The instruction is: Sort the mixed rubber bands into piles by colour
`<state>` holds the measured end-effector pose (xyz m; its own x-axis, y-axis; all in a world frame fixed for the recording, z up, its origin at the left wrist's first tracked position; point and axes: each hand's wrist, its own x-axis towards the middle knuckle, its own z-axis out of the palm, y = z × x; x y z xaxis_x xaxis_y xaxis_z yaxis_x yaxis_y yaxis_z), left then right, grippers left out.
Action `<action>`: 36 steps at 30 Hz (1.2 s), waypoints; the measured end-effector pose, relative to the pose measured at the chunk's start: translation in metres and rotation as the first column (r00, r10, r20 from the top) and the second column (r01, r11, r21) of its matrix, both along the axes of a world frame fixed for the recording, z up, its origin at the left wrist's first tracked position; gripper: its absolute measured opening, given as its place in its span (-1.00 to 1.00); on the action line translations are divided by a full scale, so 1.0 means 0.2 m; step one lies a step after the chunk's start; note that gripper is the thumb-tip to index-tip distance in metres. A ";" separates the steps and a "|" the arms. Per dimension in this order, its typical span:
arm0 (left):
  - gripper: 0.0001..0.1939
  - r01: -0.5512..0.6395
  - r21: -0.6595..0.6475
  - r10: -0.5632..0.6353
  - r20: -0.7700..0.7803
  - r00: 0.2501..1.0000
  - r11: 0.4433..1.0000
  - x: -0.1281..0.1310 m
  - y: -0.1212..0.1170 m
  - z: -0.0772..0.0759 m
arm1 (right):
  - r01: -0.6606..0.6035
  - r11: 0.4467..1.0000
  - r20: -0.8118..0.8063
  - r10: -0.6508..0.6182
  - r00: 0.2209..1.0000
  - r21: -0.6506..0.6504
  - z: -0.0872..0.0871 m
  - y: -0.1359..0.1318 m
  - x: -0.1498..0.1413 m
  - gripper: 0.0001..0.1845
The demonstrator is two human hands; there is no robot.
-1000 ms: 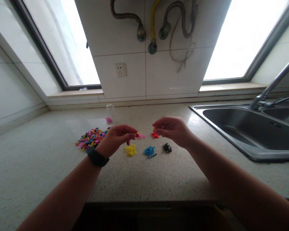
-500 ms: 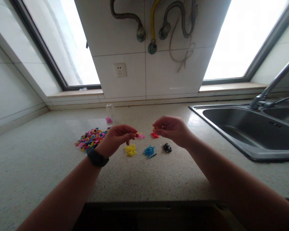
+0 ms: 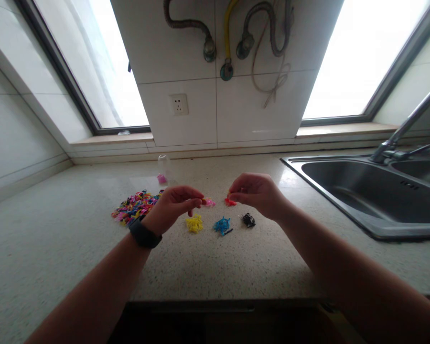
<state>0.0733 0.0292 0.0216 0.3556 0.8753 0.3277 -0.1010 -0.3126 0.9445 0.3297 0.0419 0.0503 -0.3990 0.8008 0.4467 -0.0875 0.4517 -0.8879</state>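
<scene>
My left hand point(image 3: 177, 204), a dark band on its wrist, is closed in a pinch around a tiny yellowish piece at the fingertips. Just beyond those fingertips lies a small pink pile point(image 3: 209, 203). My right hand point(image 3: 254, 191) is pinched too, right over a red pile point(image 3: 231, 202); what its fingers hold, if anything, is too small to make out. Nearer to me are separate piles of small rubber bands: yellow point(image 3: 194, 223), blue point(image 3: 222, 225) and black point(image 3: 248, 220). A large mixed-colour heap of bands point(image 3: 134, 206) is partly hidden by my left hand.
A clear plastic cup-like container point(image 3: 163, 165) with something pink point(image 3: 161, 178) inside or beside it stands behind the mixed heap. A steel sink point(image 3: 365, 229) with a faucet point(image 3: 383, 150) is set in the speckled countertop point(image 3: 200, 272) at right. Pipes hang on the tiled wall.
My right hand's fingertips have closed together and lowered slightly at the red pile. My left hand has stayed in place.
</scene>
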 end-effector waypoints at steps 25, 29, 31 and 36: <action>-0.83 -0.014 0.002 0.014 -0.045 0.999 1.000 0.01 -0.01 0.02 | -0.035 0.999 0.026 0.036 0.999 -0.038 0.00 -0.01 0.01 -0.74; -0.83 -0.023 0.002 0.023 -0.046 0.999 1.000 0.00 -0.01 0.01 | -0.037 0.999 0.021 0.037 0.999 -0.026 0.00 -0.01 0.01 -0.75; -0.83 -0.023 0.003 0.023 -0.045 0.999 1.000 0.00 -0.01 0.02 | -0.035 0.999 0.017 0.036 0.999 -0.019 0.00 0.00 0.01 -0.76; -0.82 -0.019 -0.002 0.019 -0.042 0.999 1.000 0.01 -0.01 0.02 | -0.037 0.999 0.018 0.037 0.999 -0.012 -0.01 0.00 0.01 -0.75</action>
<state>0.0744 0.0263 0.0257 0.3526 0.8826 0.3109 -0.0550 -0.3121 0.9484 0.3316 0.0417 0.0492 -0.4361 0.7905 0.4301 -0.0880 0.4382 -0.8946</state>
